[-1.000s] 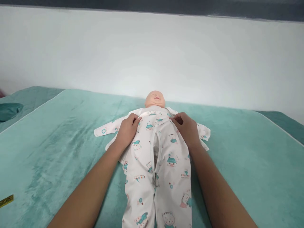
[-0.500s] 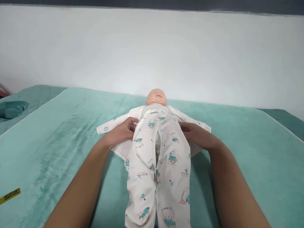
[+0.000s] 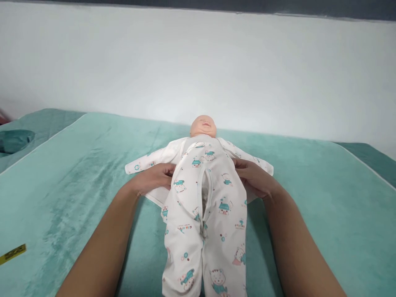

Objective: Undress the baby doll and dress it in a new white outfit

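A baby doll lies on its back with its head toward the wall. White printed baby pants cover its legs and reach up over its belly, with an open slit at the crotch. A matching long-sleeved baby top is spread under and beside the pants, its sleeves out to both sides. My left hand is closed at the left side of the pants, fingertips tucked behind the fabric. At the opposite side, my right hand is closed on the pants' edge, its fingertips also partly hidden.
A green plush sheet with pale piping covers the bed. Behind the doll rises a white wall. A yellow-and-black strip lies at the lower left. A dark green fabric item sits at the far left.
My left hand has shifted slightly lower along the pants' side, its fingers now lying further behind the fabric. My right hand has moved slightly inward. The doll has barely changed position.
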Demonstrator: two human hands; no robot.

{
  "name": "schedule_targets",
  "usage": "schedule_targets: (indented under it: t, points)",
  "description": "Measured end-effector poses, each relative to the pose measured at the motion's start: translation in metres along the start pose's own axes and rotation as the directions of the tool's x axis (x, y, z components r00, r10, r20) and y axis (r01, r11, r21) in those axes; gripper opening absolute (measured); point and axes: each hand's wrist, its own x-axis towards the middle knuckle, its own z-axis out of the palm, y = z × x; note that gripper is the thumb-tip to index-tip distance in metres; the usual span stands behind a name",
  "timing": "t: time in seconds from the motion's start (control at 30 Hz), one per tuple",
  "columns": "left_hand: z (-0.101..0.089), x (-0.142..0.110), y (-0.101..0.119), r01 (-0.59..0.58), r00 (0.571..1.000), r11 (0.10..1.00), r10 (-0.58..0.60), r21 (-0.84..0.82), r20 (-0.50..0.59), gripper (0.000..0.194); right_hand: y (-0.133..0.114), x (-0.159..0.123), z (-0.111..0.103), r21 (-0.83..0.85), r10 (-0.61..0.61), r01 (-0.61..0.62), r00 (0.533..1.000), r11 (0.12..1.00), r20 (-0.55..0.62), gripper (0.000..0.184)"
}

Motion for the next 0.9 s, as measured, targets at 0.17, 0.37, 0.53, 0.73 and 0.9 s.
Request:
schedule_targets:
  t: [0.17,0.37,0.53,0.73,0.9]
  points:
    - [0.001,0.001,-0.002,-0.023,0.999,0.998,0.020,-0.067,-0.046,0.026,0.001,0.002,0.007,0.046,-0.076,0.080,0.994,0.996,-0.084,0.017]
    - [0.004,0.008,-0.015,-0.020,0.995,0.953,-0.012,-0.302,-0.102,0.030,0.008,0.011,0.020,0.042,-0.172,0.185,0.962,0.982,-0.212,0.024]
    - [0.010,0.009,-0.016,-0.025,0.987,0.910,-0.044,-0.413,-0.157,0.036,0.015,0.018,0.026,0.059,-0.235,0.255,0.943,0.965,-0.234,0.026]
    - [0.016,0.010,-0.014,-0.073,0.970,0.871,-0.052,-0.486,-0.238,0.040,0.012,0.014,0.030,-0.028,-0.313,0.313,0.931,0.949,-0.187,0.026]
    - [0.015,0.010,-0.018,-0.072,0.960,0.868,-0.072,-0.491,-0.269,0.033,0.014,0.013,0.029,0.034,-0.320,0.326,0.941,0.945,-0.112,0.029]
